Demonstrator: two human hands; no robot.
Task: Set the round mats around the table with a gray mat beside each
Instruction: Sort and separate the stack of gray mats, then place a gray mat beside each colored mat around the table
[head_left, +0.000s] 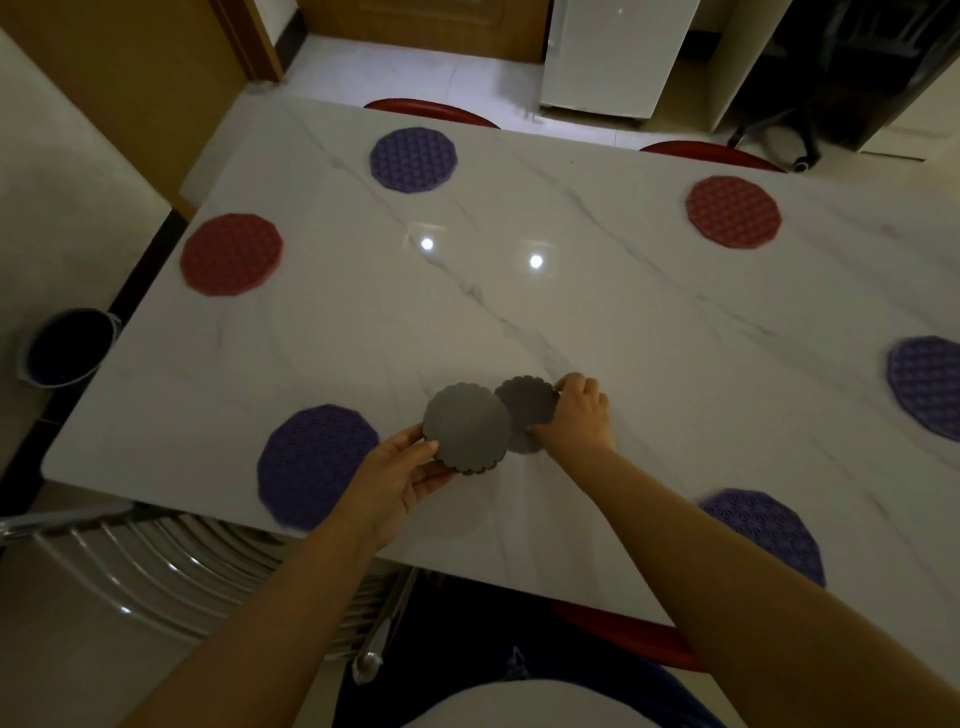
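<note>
Gray mats are the thing to watch. The front gray mat (465, 427) is held up just to the right of the near purple mat (317, 465). The left hand (400, 475) holds it, with the thumb on top at the edge and the other fingers (436, 480) curled under it. Its edge looks thick, so it may be a few mats stacked together. I cannot tell how many.

The back gray mat (532, 408) peeks out from behind it, a bit farther right of the near purple mat. The right hand (574, 415) pinches its far edge, with the fingers bent round it. I cannot tell if this mat touches the counter (571, 312).

The step looks like pulling one gray mat away from the rest. To do it well, the right hand should slide its mat out sideways and slowly, so only one comes. The left hand should hold tight so the others do not slip.

Then the mat should go down flat on the bare spot right beside the near purple mat, close but not on top of it. No round mat has a gray mat beside it yet. Five more round mats, red and purple, lie farther off from the near purple mat, and each needs one too.
</note>
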